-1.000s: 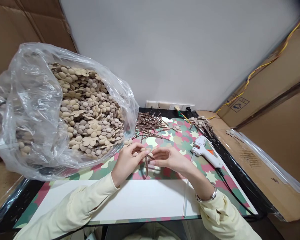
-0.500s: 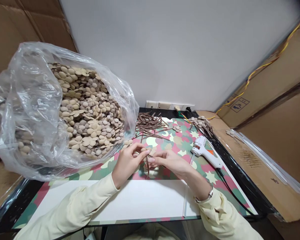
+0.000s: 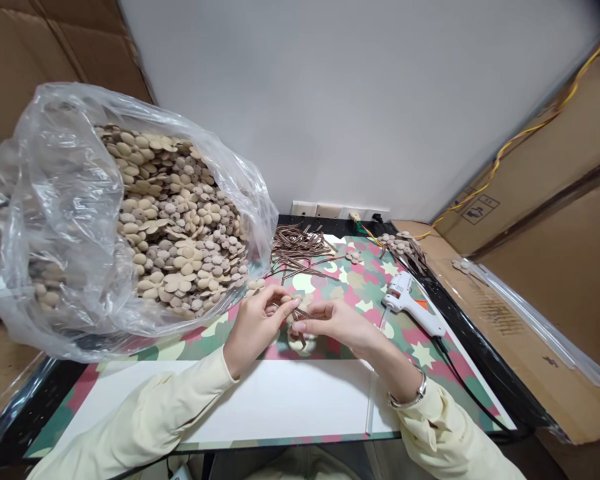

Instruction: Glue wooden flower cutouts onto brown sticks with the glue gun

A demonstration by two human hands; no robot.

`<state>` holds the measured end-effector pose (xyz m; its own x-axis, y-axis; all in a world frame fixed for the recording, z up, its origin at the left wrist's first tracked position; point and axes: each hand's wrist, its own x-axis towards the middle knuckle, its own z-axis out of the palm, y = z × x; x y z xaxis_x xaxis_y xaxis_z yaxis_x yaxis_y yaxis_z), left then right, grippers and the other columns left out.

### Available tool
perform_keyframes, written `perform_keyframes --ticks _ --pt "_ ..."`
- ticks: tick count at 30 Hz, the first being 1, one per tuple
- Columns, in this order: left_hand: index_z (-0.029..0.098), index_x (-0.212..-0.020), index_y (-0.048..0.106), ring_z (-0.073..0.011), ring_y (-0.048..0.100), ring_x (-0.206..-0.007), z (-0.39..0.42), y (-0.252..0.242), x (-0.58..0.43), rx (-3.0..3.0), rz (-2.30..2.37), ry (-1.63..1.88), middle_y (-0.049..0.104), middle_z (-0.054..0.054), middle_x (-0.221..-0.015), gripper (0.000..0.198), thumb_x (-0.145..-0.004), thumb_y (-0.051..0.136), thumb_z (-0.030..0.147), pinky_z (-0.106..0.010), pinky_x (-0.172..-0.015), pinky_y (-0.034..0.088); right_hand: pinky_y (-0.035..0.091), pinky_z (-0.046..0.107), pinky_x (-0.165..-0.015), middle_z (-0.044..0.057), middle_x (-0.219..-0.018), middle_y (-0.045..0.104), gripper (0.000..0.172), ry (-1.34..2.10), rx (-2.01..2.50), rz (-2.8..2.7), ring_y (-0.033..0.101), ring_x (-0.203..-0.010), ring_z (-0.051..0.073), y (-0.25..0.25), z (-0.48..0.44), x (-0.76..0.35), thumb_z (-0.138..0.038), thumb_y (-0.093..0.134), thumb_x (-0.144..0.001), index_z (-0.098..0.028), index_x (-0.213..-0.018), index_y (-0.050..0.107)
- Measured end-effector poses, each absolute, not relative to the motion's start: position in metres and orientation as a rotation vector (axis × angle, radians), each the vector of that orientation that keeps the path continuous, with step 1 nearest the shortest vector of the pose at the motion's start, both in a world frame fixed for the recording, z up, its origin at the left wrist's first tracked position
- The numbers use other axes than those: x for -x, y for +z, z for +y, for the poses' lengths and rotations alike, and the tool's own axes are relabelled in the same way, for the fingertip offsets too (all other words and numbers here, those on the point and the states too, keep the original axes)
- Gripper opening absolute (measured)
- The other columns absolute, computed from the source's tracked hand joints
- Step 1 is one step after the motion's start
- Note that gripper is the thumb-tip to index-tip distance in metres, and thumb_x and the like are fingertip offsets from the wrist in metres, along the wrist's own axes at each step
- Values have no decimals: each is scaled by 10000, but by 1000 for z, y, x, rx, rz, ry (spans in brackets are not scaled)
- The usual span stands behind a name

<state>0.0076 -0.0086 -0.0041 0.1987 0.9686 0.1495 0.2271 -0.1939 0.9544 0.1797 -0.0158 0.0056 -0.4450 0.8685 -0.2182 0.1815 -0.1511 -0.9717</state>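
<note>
Over the patterned mat, my left hand (image 3: 255, 327) is closed, thumb and fingers pinching thin brown strips (image 3: 300, 339). The strips cross just beyond the thumb, and one short end hangs down. Something beige shows between the left fingers, mostly hidden, and I cannot make out its shape. My right hand (image 3: 347, 327) faces it from the right, thumb and fingertips closed on the strips. Left of the hands, a clear plastic bag (image 3: 75, 200) lies with its mouth towards them, full of beige and greyish padded flowers (image 3: 180, 260).
Behind the hands lies a heap of brown strips (image 3: 300, 248). A white glue gun (image 3: 413, 305) with a black cord rests at right. More flowers and strips (image 3: 403, 245) sit at the back right. Cardboard (image 3: 545, 200) and a wall with sockets (image 3: 330, 211) border the table.
The hanging strip end has swung from nearly upright to slanting down to the right. My right fingers have shifted slightly left; my left hand stays in place.
</note>
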Motion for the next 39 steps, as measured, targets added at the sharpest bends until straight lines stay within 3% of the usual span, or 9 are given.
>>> perform_keyframes --ticks 8,16,24,31,33,36,39 --pt "169 -797 587 -125 604 -654 -10 -2 -8 -1649 1162 1082 641 -7 -747 151 -784 583 319 -192 -588 462 424 257 -620 36 -676 636 283 1721 1113 -1438 540 -608 123 2 -16 -174 -409 663 -719 -128 -701 687" --pt "159 -802 586 -105 576 -575 -10 -1 -7 -1619 1169 997 620 10 -695 175 -774 593 332 -184 -538 438 437 271 -691 40 -757 668 242 1626 1150 -1465 592 -722 158 6 -15 -182 -376 650 -742 -149 -811 700" --pt "145 -826 633 -132 580 -672 -4 3 -3 -1457 1001 826 622 -14 -745 243 -754 610 377 -191 -571 473 419 258 -628 25 -684 636 224 1576 1162 -1468 552 -642 133 7 -14 -186 -361 618 -774 -152 -737 688" --pt "130 -777 665 -140 600 -673 -3 3 -3 -1434 1015 882 654 -28 -742 208 -728 648 332 -211 -612 491 444 266 -625 29 -675 633 238 1530 1160 -1510 573 -638 145 8 -15 -184 -364 588 -796 -148 -732 665" --pt "136 -857 675 -168 623 -752 -1 4 -2 -1357 997 866 677 -43 -807 243 -701 679 323 -245 -681 510 447 263 -614 33 -681 642 238 1322 1201 -1612 579 -638 151 7 -16 -183 -351 556 -820 -156 -727 655" --pt "134 -1033 639 -217 626 -883 2 4 2 -1160 1011 829 675 -91 -977 456 -642 736 346 -319 -769 515 436 285 -632 57 -712 654 188 588 1256 -1792 578 -667 171 -1 -16 -179 -283 526 -841 -158 -761 642" --pt "87 -970 664 -227 624 -889 2 3 3 -1061 928 783 674 -123 -944 437 -692 684 424 -357 -816 500 407 316 -650 78 -706 636 171 -69 1171 -1990 552 -677 182 -13 -16 -173 -200 481 -865 -150 -784 623"
